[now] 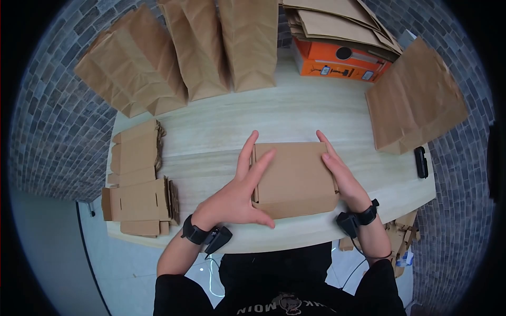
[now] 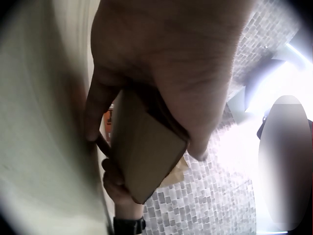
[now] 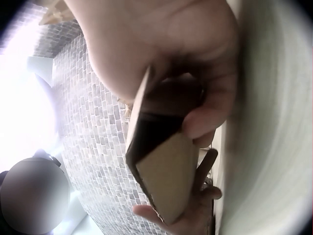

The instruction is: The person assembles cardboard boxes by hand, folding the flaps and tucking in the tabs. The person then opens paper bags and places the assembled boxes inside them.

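Note:
A flat brown cardboard box [image 1: 298, 174] is held between two hands near the table's front edge. My left hand [image 1: 232, 197] grips its left side, fingers spread, with one digit lying over the top face. On the opposite side, my right hand [image 1: 345, 181] holds the right edge, its thumb along the upper corner. In the left wrist view the box [image 2: 144, 147] sits between the thumb and fingers of the left hand [image 2: 166, 58]. Its end shows a dark gap below a raised panel in the right wrist view, where the right hand's fingers [image 3: 198, 122] curl against the cardboard.
Flattened cardboard boxes [image 1: 139, 197] lie stacked at the left. Brown paper bags [image 1: 200, 58] stand along the back, another bag [image 1: 414, 105] at the right. An orange box [image 1: 337, 60] carries folded paper bags. A small black object [image 1: 421, 162] lies by the right edge.

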`<action>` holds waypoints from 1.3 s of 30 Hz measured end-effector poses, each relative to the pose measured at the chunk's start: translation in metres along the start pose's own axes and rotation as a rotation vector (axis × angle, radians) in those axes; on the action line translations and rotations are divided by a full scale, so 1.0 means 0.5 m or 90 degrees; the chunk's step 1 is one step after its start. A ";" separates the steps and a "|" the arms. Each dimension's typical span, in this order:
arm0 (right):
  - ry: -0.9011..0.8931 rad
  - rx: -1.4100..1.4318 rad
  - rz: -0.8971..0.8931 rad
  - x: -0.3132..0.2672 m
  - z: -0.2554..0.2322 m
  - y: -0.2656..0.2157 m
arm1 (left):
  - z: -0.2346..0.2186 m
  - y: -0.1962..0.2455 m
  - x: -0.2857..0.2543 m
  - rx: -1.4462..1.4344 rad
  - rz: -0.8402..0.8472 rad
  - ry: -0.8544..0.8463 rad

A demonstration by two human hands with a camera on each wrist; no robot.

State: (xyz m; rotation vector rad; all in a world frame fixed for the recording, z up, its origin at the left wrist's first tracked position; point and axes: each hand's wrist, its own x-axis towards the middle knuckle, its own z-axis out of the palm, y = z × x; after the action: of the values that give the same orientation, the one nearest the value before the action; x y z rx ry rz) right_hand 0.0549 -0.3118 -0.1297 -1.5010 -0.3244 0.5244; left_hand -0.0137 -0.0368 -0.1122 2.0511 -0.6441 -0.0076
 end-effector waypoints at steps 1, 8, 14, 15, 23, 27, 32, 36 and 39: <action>-0.006 0.004 0.021 -0.005 0.001 -0.010 | -0.008 0.003 -0.001 -0.003 0.030 -0.025; -0.047 0.090 0.085 -0.022 -0.011 -0.028 | 0.003 0.018 0.003 0.243 0.070 0.015; -0.083 0.127 -0.053 -0.003 -0.001 0.013 | 0.046 -0.014 0.002 -0.256 -0.045 0.142; -0.084 0.126 -0.053 -0.002 0.003 0.013 | 0.044 -0.020 0.001 -0.256 -0.045 0.143; -0.019 0.033 -0.191 0.002 0.007 -0.002 | 0.043 -0.020 0.009 0.120 -0.034 0.144; 0.036 0.048 -0.159 0.007 0.021 0.000 | 0.048 -0.012 0.003 0.135 -0.135 0.183; -0.031 0.171 -0.225 0.006 0.027 0.017 | 0.041 0.032 0.008 -0.015 -0.192 0.215; -0.033 0.018 -0.273 0.015 0.020 0.035 | 0.049 -0.004 -0.010 -0.221 -0.211 0.185; 0.014 0.029 -0.232 0.015 0.035 0.021 | 0.048 -0.009 -0.005 -0.361 -0.245 0.207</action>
State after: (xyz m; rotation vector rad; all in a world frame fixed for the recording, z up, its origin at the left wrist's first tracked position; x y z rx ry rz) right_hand 0.0512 -0.2932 -0.1401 -1.3625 -0.5520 0.2223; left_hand -0.0201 -0.0528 -0.1293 1.5460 -0.0240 -0.0715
